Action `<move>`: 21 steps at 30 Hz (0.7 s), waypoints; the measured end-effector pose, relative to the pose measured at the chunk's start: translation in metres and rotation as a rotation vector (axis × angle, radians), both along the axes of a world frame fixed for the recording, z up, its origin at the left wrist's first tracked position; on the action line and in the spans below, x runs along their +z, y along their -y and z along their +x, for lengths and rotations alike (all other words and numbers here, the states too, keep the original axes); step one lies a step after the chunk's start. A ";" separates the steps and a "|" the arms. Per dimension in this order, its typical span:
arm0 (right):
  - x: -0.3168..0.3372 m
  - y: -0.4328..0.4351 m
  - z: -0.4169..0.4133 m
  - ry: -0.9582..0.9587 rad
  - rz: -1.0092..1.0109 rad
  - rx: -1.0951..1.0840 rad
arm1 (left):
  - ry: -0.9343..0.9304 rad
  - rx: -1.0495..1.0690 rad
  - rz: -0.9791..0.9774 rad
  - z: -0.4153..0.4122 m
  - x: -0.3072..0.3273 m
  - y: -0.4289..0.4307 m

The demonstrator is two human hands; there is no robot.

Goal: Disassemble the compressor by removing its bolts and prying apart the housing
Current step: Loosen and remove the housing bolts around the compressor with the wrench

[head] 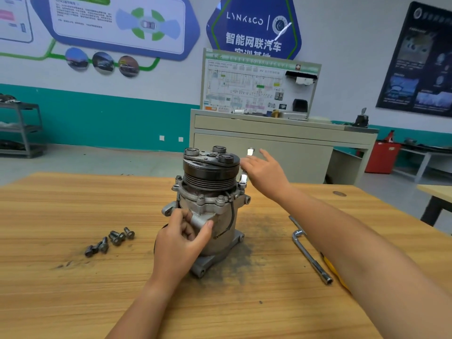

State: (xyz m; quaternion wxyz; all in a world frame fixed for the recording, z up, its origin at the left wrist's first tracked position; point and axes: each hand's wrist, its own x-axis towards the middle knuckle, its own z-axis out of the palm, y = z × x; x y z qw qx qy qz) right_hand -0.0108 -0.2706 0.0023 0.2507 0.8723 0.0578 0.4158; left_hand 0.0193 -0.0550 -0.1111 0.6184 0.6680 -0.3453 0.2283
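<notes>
Compressor (210, 209) upright on table (73, 289), between the two hands.
Left hand (182, 237) pinches a side lug (198, 221), thumb and fingers curled. Right hand (265, 173) blurred beside the pulley (210, 174), chrome tool (250, 151) at it; grip unclear. Bolts (110, 241) left of left hand; wrench (310, 255) under right forearm.

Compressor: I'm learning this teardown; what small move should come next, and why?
Probably unscrew the flange bolt under the shiny tool at the right hand, while the left hand grips the compressor steady. Other seated bolts suggest it cannot be pried apart yet.
</notes>
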 end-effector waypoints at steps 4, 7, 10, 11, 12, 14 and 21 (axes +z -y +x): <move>0.009 -0.005 -0.014 0.209 0.566 0.020 | 0.011 0.010 0.003 0.000 0.000 -0.001; 0.018 -0.017 -0.035 0.274 1.033 0.107 | 0.008 0.030 0.013 -0.001 0.000 -0.001; 0.019 -0.030 -0.061 0.036 0.883 -0.067 | -0.005 0.035 0.015 -0.002 0.000 -0.001; 0.017 -0.034 -0.069 -0.080 0.786 -0.187 | -0.014 0.036 0.017 -0.003 0.000 -0.001; 0.013 -0.038 -0.075 -0.177 0.702 -0.301 | -0.022 0.037 0.018 -0.004 0.001 -0.001; 0.007 -0.048 -0.083 -0.312 0.595 -0.463 | -0.027 0.040 0.028 -0.005 0.002 -0.001; 0.012 -0.080 -0.091 -0.466 0.302 -0.572 | -0.043 0.055 0.044 -0.008 0.005 -0.001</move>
